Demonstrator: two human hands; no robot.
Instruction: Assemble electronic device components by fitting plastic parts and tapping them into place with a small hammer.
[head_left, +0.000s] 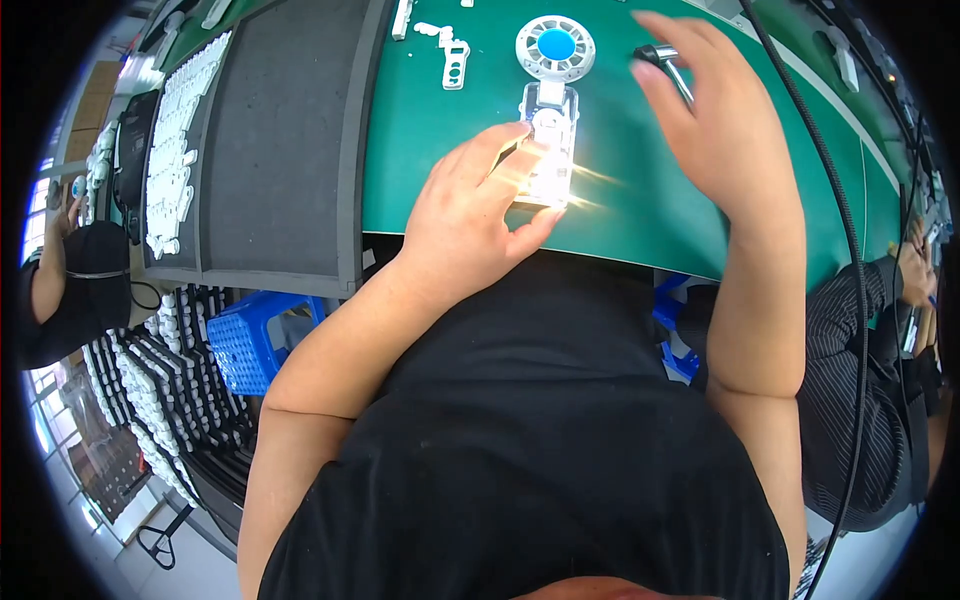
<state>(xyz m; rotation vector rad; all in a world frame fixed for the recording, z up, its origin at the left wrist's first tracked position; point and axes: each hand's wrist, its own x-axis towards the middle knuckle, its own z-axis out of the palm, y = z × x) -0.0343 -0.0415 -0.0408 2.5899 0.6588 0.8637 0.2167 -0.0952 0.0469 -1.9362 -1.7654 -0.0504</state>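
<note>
A white, fan-shaped piece with a spoked round head and a blue centre disc lies on the green work surface. Its lower section rests in a clear block, where strong glare hides detail. My left hand grips this block, fingers over its left side and top, thumb at its near edge. Farther right, my right hand has thumb and fingers apart around a metal tool with a dark end. A gap shows between the fingers and that tool; whether the thumb touches it is unclear.
A loose white slotted part lies left of the block. A grey-lined tray with rows of white parts stands left. A thick black cable runs down on the right. Other people sit at both sides; blue stools stand below.
</note>
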